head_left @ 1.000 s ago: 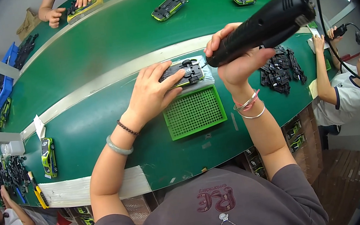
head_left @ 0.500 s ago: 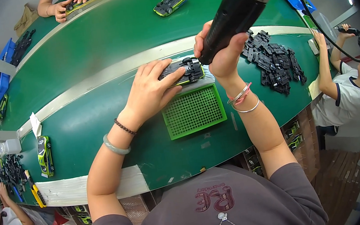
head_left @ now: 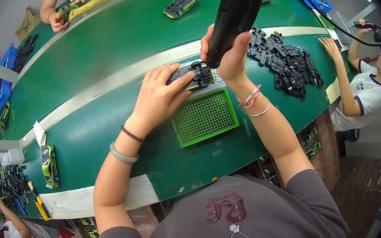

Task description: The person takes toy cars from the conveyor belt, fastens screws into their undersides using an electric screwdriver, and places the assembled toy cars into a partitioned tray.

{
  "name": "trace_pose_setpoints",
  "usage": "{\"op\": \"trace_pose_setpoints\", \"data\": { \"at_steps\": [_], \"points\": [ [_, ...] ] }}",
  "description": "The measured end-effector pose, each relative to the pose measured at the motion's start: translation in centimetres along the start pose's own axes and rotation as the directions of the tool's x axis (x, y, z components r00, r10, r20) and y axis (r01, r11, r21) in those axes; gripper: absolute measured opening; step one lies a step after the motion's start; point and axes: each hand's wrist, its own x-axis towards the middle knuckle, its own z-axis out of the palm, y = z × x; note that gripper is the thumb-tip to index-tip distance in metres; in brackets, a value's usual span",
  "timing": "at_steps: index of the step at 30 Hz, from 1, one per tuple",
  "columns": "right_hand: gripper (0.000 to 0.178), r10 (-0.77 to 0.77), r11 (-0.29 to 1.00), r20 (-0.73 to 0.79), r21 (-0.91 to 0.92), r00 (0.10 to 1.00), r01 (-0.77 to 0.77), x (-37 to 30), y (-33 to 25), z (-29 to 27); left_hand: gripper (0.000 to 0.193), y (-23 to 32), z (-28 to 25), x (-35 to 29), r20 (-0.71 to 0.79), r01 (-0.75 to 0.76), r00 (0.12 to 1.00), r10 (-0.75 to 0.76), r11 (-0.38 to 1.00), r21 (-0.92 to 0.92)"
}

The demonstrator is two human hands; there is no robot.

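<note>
Wheels up, a black and lime toy car [head_left: 202, 76] lies just beyond a green perforated tray [head_left: 208, 140]. My left hand [head_left: 158, 93] is closed over the car's left part, fingers on its black underside, which they partly hide. A thick black electric screwdriver [head_left: 240, 10] is wrapped in my right hand [head_left: 231, 65], its lower end leaning in at the car's right end. My hand and the tool's body hide the bit, so contact with a screw cannot be seen.
Black chassis parts [head_left: 284, 65] are heaped to the right. Another toy car [head_left: 49, 165] stands at the left, near a yellow cutter [head_left: 40, 202]. Across the pale divider lies an overturned car [head_left: 183, 3]. A co-worker's hand [head_left: 58, 22] is beside a yellow fixture [head_left: 87, 6]. A cable [head_left: 326, 17] hangs right.
The screwdriver's upper end has swung left and my right hand has shifted slightly left with it. My left hand stays on the car. At the far fixture, the co-worker's hands have moved apart.
</note>
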Motion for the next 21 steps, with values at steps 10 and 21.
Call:
{"op": "trace_pose_setpoints", "data": {
  "at_steps": [10, 21],
  "points": [
    [0.098, 0.016, 0.969, -0.132, 0.247, 0.991, 0.017, -6.2, -2.4, -1.0, 0.039, -0.3, 0.1, -0.1, -0.008, 0.012, 1.0, -0.012, 1.0, -0.017],
    [0.096, 0.038, 0.987, -0.149, 0.163, 0.988, -0.013, -7.0, -1.3, -1.3, 0.038, -0.2, 0.3, -0.1, -0.021, 0.014, 1.0, -0.014, 1.0, -0.021]
  ]
}}
